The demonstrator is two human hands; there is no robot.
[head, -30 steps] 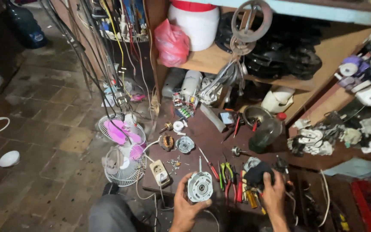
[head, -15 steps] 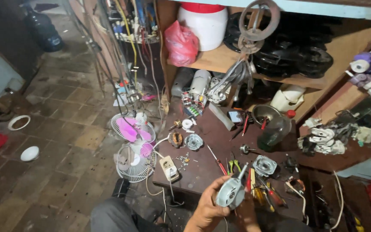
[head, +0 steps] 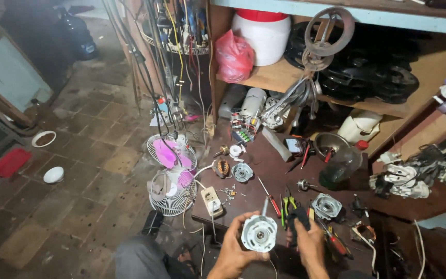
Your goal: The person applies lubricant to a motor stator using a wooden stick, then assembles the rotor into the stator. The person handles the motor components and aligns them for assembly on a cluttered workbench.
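Observation:
My left hand [head: 235,249] grips a round silver fan motor [head: 258,233] with a shaft sticking up, held over the near edge of a dark brown work surface [head: 277,178]. My right hand [head: 311,243] is just right of the motor and holds a small dark object [head: 299,219]; what it is cannot be made out. Ahead of the hands lie a second motor housing [head: 327,205], a copper-wound stator [head: 222,167], a round metal cover [head: 242,172], a red-handled screwdriver [head: 270,194] and green-handled pliers [head: 287,202].
A small pink fan with white wire guards [head: 171,173] stands on the brick floor at left beside a white power strip [head: 211,200]. Shelves behind hold a white tub [head: 264,36], a red bag [head: 233,56] and black parts [head: 367,72]. Cables [head: 166,57] hang down.
The view shifted left and down. My left hand has brought the motor nearer and upright, and my right hand has come into view beside it.

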